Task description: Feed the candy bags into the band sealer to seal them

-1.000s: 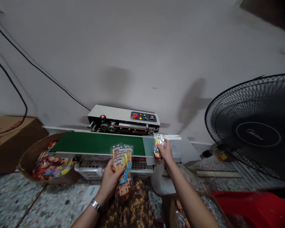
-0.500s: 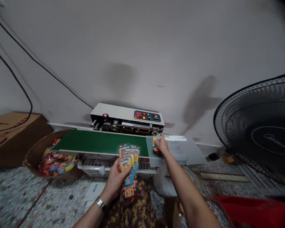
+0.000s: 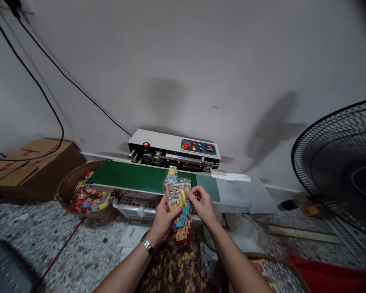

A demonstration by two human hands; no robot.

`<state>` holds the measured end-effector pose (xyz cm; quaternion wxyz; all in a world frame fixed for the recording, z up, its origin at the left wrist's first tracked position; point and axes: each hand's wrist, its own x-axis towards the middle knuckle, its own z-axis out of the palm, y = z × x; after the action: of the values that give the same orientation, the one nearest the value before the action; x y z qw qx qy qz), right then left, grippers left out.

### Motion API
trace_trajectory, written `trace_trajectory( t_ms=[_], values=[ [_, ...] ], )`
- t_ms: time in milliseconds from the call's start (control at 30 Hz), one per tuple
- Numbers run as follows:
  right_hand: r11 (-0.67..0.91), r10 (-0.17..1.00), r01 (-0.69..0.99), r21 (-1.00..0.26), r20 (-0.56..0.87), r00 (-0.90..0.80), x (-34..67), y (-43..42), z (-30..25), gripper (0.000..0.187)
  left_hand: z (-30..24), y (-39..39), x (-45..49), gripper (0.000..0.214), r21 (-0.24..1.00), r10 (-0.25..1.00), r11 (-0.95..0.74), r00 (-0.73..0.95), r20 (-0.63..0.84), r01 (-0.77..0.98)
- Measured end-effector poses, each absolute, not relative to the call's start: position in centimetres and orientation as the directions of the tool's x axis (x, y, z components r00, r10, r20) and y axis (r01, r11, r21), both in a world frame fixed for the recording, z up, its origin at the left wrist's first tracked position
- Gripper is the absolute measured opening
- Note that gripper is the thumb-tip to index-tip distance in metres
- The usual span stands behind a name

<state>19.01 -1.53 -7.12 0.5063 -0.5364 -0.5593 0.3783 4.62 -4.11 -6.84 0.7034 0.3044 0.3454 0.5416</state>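
Observation:
My left hand (image 3: 162,219), with a metal watch at the wrist, is closed on a fanned bunch of printed clear packets (image 3: 180,224). They are yellow at the barcoded top, with blue lettering and orange cartoon faces below. My right hand (image 3: 203,205) pinches the right edge of this bunch between thumb and forefinger. Behind the bunch, a single packet (image 3: 171,171) stands out on the green conveyor belt (image 3: 131,176), its upper end at the band sealer (image 3: 167,142). The bunch hides its lower part.
A translucent sheet (image 3: 234,191) covers the belt's right end. An open carton (image 3: 67,183) of packets stands below the left end, beside a closed cardboard box (image 3: 30,162). A white basket (image 3: 131,211) sits under the belt. At right is a black fan (image 3: 341,175); another container (image 3: 277,276) sits lower right.
My right hand has left the packet at the belt's right part and come back to the bunch in my left hand. A packet now shows farther left along the sealer. The view has shifted.

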Motion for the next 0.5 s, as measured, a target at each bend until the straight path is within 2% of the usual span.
trace_trajectory(
  t_ms=[133,233,367,433,500],
  values=[
    [0.115,0.984,0.047,-0.992,0.12,0.134,19.2,-1.2,-7.5,0.036,-6.6,-4.4,4.7,0.057,0.781,0.973,0.221,0.183,-0.138,-0.584],
    [0.145,0.974,0.11,-0.983,0.161,0.161,19.1,-1.5,-7.4,0.025,-6.5,-4.4,4.8,0.055,0.78,0.977,0.209,0.169,-0.134,-0.591],
    [0.225,0.918,0.195,-0.955,0.275,0.286,18.5,-2.2,-7.0,0.02,-6.3,-4.4,4.9,0.05,0.781,0.981,0.185,0.153,-0.116,-0.596],
    [0.242,0.92,0.163,-0.956,0.28,0.275,18.4,-2.3,-6.7,0.018,-6.2,-4.4,4.7,0.051,0.791,0.98,0.187,0.163,-0.112,-0.582],
    [0.243,0.945,0.12,-0.963,0.262,0.196,18.6,-2.2,-6.0,0.021,-6.1,-4.4,4.5,0.053,0.814,0.977,0.193,0.183,-0.108,-0.549]
  ],
)
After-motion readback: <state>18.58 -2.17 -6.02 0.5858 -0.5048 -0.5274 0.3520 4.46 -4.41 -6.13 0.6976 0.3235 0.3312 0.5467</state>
